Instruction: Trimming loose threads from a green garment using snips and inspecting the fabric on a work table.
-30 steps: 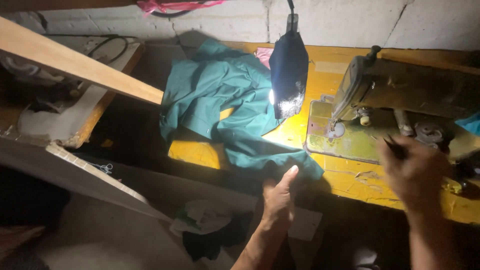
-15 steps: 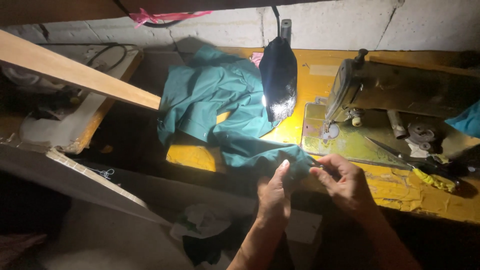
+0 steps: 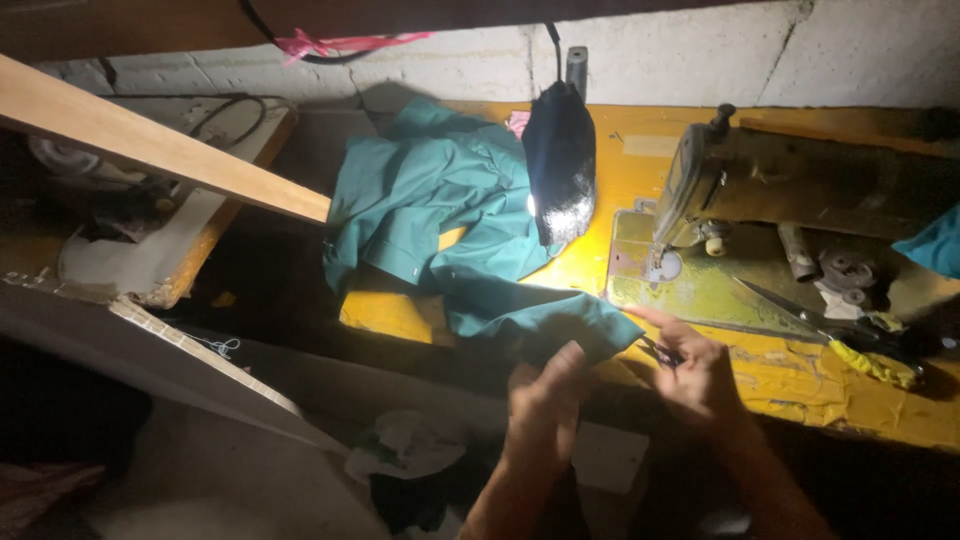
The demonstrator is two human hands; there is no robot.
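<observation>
The green garment [image 3: 450,215] lay heaped on the yellow sewing table [image 3: 800,390], one end trailing to the front edge where both hands met it. The left hand [image 3: 545,405] was raised edge-on just below that trailing cloth, fingers loosely together and slightly curled, thumb toward the fabric; whether it pinched the hem could not be told. The right hand [image 3: 695,365] hovered just beside the cloth's corner, fingers closed around small dark thread snips [image 3: 660,352], tips pointing left toward the fabric. To do this well, the cloth edge likely needed holding taut under the lamp [image 3: 558,165], with the snips kept close to the seam so only loose thread was cut. Large scissors [image 3: 830,335] with a yellow-wrapped handle rested near the sewing machine [image 3: 780,195], well apart from both hands
</observation>
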